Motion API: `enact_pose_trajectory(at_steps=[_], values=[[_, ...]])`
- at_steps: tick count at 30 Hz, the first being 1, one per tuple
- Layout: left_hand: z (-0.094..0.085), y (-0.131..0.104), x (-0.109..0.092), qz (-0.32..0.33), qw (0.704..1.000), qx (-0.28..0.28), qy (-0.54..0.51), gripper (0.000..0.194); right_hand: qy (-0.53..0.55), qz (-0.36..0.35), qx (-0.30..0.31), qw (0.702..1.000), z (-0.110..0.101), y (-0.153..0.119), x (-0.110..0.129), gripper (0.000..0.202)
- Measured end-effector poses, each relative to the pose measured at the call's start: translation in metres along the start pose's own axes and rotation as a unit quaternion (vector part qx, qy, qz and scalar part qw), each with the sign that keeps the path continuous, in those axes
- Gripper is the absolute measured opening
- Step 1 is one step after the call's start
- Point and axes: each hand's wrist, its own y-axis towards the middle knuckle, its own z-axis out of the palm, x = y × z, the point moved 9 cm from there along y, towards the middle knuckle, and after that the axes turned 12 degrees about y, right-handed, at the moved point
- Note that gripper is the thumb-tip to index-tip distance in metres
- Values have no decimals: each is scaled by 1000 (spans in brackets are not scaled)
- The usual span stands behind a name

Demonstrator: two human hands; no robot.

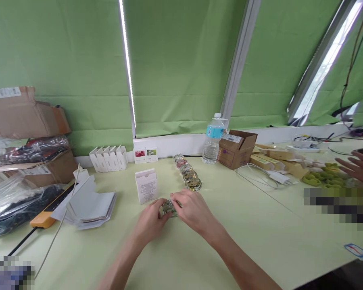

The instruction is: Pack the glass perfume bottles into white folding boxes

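Observation:
My left hand (151, 220) and my right hand (192, 210) meet over the table, both closed on a shiny round disc (168, 206), greenish and silvery. The left fingers curl round its left side, while the right fingers pinch its upper right edge. Fingers hide part of the disc, so its exact kind is unclear. Beyond the hands runs a row of overlapping shiny round discs (189, 175), with gold, red and silvery patterns. Just behind my left hand stands an upright white carton (147, 186) with its top open.
Several white cartons (108, 158), two picture cards (145, 155), a water bottle (213, 141) and a cardboard box (236, 149) line the back. Left lie white papers (93, 205) and a power strip (45, 217). Another person's hand (358, 166) is over green pieces (325, 177).

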Motion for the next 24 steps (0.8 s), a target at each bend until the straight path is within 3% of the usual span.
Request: enact_pose_trajectory(at_steps=[8, 24], values=[[-2, -1, -2, -6, 1000, 12, 1, 32, 26, -29, -29, 999, 0, -5, 2, 20], [-1, 0, -1, 0, 1000, 10, -2, 30, 51, -23, -41, 998, 1, -6, -4, 19]])
